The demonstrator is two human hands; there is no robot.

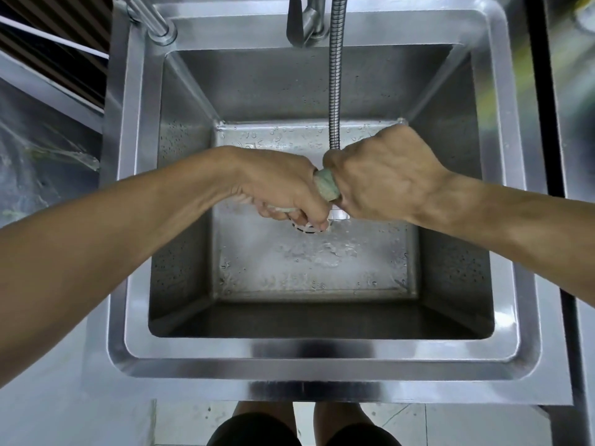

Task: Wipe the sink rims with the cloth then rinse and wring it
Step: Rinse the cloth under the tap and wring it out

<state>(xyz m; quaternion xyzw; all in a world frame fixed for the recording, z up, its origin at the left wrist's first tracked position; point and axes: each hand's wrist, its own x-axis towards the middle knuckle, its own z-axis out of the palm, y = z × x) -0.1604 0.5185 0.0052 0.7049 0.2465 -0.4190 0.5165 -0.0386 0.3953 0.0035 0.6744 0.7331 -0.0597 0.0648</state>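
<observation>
- My left hand [283,185] is curled tight round one end of the cloth [326,187], the fingers wrapped underneath so that a pale strip of it shows between them.
- My right hand [383,175] grips the other end, knuckles up, fist closed round it.
- The two fists sit nearly touching, and only a short, twisted, pale green roll of the cloth shows in the gap between them.
- I hold the cloth over the middle of the sink [309,358], above the basin floor and clear of every rim.
- Under my left fingers a bit of the drain [306,229] peeks out at the centre of the basin floor.
- The basin floor is wet, with water pooled and rippling just toward the near wall from the drain, and droplets cling to the side walls.
- A ribbed metal hose [336,75] hangs down from the far rim and ends right behind my right fist; its tip is hidden by my hand.
- The faucet base [304,20] stands on the far rim, and a second metal fitting [157,27] sits at the far left corner.
- My knees [302,423] show below the near rim, over a tiled floor.
</observation>
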